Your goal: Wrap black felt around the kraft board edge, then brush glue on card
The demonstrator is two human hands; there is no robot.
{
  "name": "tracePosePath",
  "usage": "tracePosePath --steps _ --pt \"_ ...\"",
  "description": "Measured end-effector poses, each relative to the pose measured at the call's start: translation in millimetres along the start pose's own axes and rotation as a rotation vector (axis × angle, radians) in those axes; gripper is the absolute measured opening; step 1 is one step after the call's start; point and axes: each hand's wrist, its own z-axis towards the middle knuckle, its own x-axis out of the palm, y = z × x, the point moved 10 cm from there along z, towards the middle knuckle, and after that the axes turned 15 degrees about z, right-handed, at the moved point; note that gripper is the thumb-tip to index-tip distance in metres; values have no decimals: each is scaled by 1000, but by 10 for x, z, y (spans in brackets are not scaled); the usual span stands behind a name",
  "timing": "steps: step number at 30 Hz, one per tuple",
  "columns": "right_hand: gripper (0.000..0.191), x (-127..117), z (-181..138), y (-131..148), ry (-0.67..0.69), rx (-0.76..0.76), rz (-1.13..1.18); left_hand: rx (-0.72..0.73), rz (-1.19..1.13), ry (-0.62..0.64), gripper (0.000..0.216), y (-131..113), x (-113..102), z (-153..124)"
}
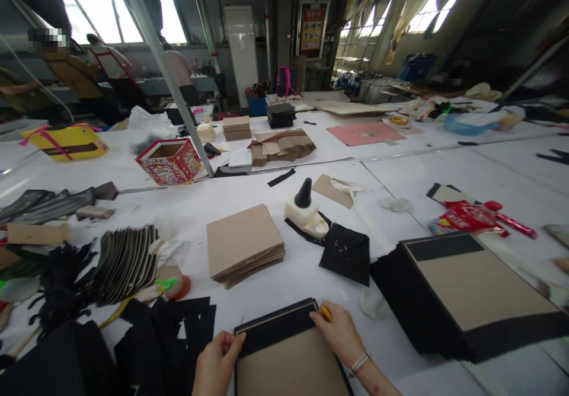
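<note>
A cardboard panel (293,361) edged in black, with a black band (280,332) along its far end, lies at the bottom of the view. At its far left corner my left hand (217,360) grips the edge between thumb and fingers. My right hand (340,334) presses its fingertips on the far right corner. A small yellow tool (326,312) is tucked in those fingers; its kind is mostly hidden. Beyond the panel stand a stack of brown cardboard sheets (244,239) and a cream glue pot (306,215) with a black cone top. A black piece (345,252) lies beside the pot.
To the right is a thick stack of black-edged panels (480,283). Black cut pieces (164,342) and a row of curved black strips (127,262) lie left. A red patterned box (171,162) stands by a metal pole (171,76). Several people work at the far left.
</note>
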Motion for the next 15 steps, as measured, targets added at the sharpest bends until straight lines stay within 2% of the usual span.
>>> tracePosePath --steps 15 --pt "27 -16 -6 2 -28 4 -19 1 34 -10 49 5 16 27"
